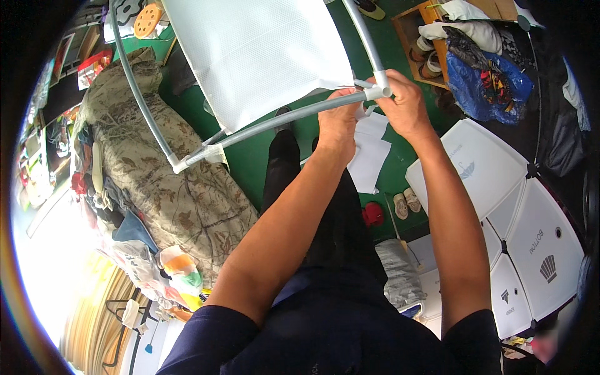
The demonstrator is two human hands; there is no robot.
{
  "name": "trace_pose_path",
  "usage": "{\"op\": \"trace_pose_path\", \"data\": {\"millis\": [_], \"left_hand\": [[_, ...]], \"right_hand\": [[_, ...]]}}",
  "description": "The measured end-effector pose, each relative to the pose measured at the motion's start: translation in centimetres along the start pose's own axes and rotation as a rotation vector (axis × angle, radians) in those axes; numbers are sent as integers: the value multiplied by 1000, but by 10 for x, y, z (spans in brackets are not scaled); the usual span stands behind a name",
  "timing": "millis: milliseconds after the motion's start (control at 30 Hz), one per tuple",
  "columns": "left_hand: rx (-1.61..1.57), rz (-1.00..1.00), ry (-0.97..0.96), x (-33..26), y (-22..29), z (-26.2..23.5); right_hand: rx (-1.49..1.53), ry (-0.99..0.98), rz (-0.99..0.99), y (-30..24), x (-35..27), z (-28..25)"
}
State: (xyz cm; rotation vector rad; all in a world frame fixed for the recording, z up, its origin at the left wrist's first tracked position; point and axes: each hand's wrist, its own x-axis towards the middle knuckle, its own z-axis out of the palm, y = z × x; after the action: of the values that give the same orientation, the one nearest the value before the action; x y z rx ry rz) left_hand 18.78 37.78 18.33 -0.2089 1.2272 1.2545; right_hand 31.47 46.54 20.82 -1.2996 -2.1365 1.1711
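A rack frame of grey tubes (281,119) is raised in front of me, with a white textured panel (262,56) hanging inside it. White plastic connectors join its corners; one is the right connector (377,93), another the left connector (180,165). My left hand (338,125) is closed at the front tube, just left of the right connector, its fingertips partly hidden behind the tube. Around that same corner, my right hand (403,106) is closed, thumb and fingers against the connector and the tube rising from it. A short white tube end shows between my hands.
Left of my legs lies a camouflage-patterned cover (169,169). White papers (369,156) and shoes (406,202) lie on the green floor (250,164). White storage panels (472,165) stand at right, below a blue bag (481,94) and a wooden shoe shelf (409,44).
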Motion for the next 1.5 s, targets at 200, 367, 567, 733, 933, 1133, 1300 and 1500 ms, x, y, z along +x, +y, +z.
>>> {"op": "trace_pose_path", "data": {"millis": [200,367,567,733,933,1133,1300,1500], "left_hand": [[34,-10,14,4,-1,-3],[-6,-7,-13,3,-1,-2],[-103,-36,-25,-4,1,1],[-212,-93,-25,0,-1,2],[-285,-120,-40,7,-5,0],[-317,-125,-13,6,-3,3],[-338,-123,19,0,3,10],[-312,-97,8,-2,3,11]], "right_hand": [[-62,25,-62,2,0,-3],[-130,39,-96,5,-1,-6],[-153,22,-92,11,-1,-10],[-149,9,-81,14,1,-13],[-156,-17,-88,18,4,-15],[-139,-58,-86,15,8,-14],[-135,-88,-69,12,10,-11],[-120,-97,-75,8,11,-8]]}}
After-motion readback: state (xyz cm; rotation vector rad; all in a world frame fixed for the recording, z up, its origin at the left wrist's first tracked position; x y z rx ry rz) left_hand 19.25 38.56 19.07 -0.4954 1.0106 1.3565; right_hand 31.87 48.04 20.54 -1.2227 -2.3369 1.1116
